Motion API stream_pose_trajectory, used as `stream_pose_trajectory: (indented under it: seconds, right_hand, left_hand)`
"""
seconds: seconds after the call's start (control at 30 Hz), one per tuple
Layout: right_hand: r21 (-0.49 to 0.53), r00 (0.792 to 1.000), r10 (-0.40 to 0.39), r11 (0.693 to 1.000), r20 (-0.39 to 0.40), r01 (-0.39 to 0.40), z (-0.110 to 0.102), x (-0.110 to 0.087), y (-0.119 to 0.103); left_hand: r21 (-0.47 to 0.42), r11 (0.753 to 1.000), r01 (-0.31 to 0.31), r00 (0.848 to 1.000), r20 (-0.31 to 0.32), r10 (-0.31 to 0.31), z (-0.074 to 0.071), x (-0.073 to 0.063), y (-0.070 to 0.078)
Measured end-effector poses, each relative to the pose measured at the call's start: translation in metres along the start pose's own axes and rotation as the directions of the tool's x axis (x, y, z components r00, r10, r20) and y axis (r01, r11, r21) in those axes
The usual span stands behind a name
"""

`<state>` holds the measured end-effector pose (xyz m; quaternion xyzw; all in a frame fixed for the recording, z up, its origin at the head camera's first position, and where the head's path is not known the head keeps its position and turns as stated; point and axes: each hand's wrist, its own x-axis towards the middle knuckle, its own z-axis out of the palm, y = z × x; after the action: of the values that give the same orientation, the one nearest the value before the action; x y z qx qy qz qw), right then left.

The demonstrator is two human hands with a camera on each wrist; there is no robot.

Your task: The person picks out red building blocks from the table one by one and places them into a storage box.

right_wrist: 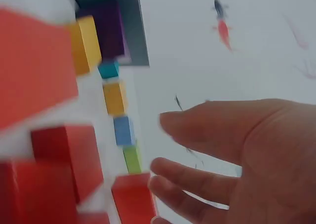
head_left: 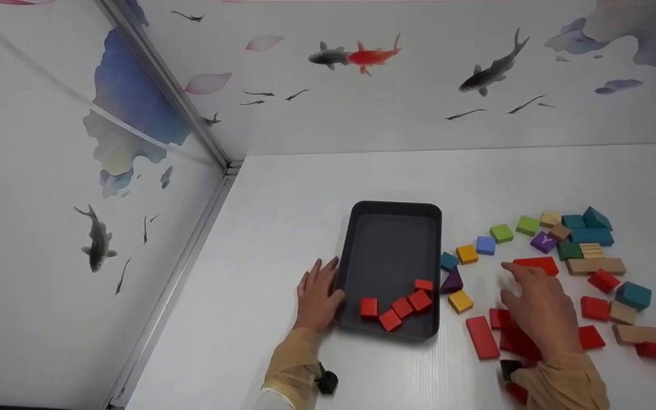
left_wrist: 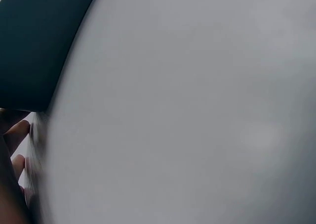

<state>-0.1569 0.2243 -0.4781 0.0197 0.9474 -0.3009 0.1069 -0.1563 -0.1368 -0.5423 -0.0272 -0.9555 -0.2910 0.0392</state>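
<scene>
A dark grey rectangular tray [head_left: 393, 250] lies on the white table with several small red blocks [head_left: 402, 308] in its near right part. My left hand [head_left: 316, 299] rests at the tray's left side, fingers extended along the rim. Over the group of red blocks to the right hovers my right hand [head_left: 541, 304], thumb and fingers apart and nothing between them. A red block [head_left: 537, 265] lies just beyond its fingertips; a red rectangular block [head_left: 483, 338] is left of it. In the right wrist view, another red block [right_wrist: 132, 197] sits beside the fingers.
Small yellow [head_left: 460, 302], blue [head_left: 486, 245] and green [head_left: 501, 233] blocks curve from the tray's right side toward the back. Teal blocks [head_left: 591, 236] and wooden planks [head_left: 595, 266] lie farther right. Walls printed with fish stand behind and at left.
</scene>
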Motion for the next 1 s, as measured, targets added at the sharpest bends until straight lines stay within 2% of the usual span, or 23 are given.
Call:
stream_pose_trajectory:
  seconds: [0.1, 0.3, 0.43, 0.57, 0.7, 0.83, 0.9, 1.0]
  right_hand:
    - [0.026, 0.997, 0.008, 1.0, 0.081, -0.01, -0.003, 0.0, 0.012]
    - [0.035, 0.984, -0.004, 0.999, 0.179, -0.002, -0.003, 0.002, 0.024]
    - [0.034, 0.965, -0.015, 0.999, 0.26, 0.007, -0.003, 0.003, 0.032]
    - [0.065, 0.948, 0.002, 0.998, 0.32, -0.024, -0.006, 0.004, 0.036]
    - [0.096, 0.938, 0.026, 0.993, 0.345, -0.063, -0.006, 0.004, 0.041]
    - [0.102, 0.939, 0.047, 0.991, 0.34, -0.087, -0.005, 0.005, 0.048]
    - [0.102, 0.948, 0.056, 0.99, 0.314, -0.093, -0.007, 0.005, 0.053]
    - [0.119, 0.969, 0.08, 0.987, 0.232, -0.11, -0.012, 0.004, 0.061]
  left_hand:
    - [0.003, 1.0, 0.0, 1.0, 0.007, 0.0, 0.0, -0.001, 0.0]
    - [0.014, 1.0, -0.013, 1.0, 0.011, 0.013, 0.001, 0.0, -0.003]
    - [0.009, 1.0, -0.014, 1.0, 0.013, 0.014, 0.001, -0.002, -0.004]
    - [0.0, 1.0, -0.015, 1.0, 0.011, 0.015, 0.0, -0.002, -0.003]
    - [-0.003, 1.0, -0.015, 1.0, 0.014, 0.015, 0.001, -0.002, -0.001]
    - [0.008, 1.0, -0.003, 1.0, 0.025, 0.003, 0.003, -0.002, 0.0]
    - [0.011, 1.0, 0.004, 1.0, 0.028, -0.004, 0.003, -0.003, -0.001]
    - [0.007, 1.0, 0.005, 1.0, 0.026, -0.005, 0.002, -0.003, 0.0]
